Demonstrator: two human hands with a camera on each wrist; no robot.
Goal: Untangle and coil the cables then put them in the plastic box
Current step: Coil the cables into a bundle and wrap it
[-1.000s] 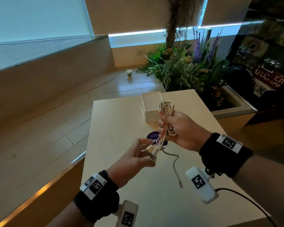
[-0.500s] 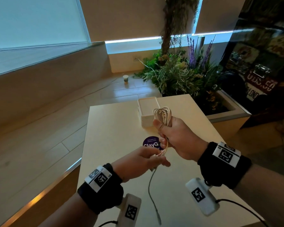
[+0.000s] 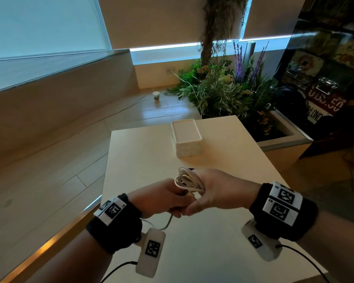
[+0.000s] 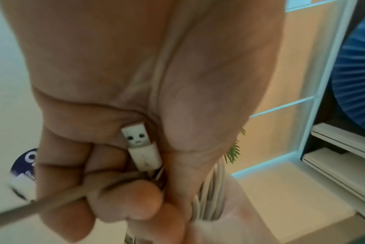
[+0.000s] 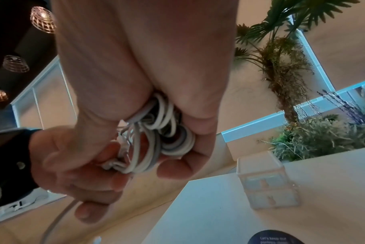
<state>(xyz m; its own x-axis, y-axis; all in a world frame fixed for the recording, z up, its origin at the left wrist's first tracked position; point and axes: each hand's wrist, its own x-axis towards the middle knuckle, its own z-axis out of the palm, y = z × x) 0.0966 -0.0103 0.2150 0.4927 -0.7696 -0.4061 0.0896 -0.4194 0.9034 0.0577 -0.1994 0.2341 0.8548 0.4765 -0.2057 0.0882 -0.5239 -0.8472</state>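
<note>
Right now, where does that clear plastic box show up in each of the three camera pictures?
Head: the box stands on the table, just above centre, beyond both hands.
Left wrist: not in it; the left hand fills the picture.
Right wrist: the box is at lower right, on the table.
Shared landmark: the cable coil, in the right hand in the head view, also shows in the right wrist and left wrist views.

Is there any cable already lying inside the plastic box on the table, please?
No, the plastic box on the table looks empty in the head view, while the coiled cable sits in the right hand.
</note>
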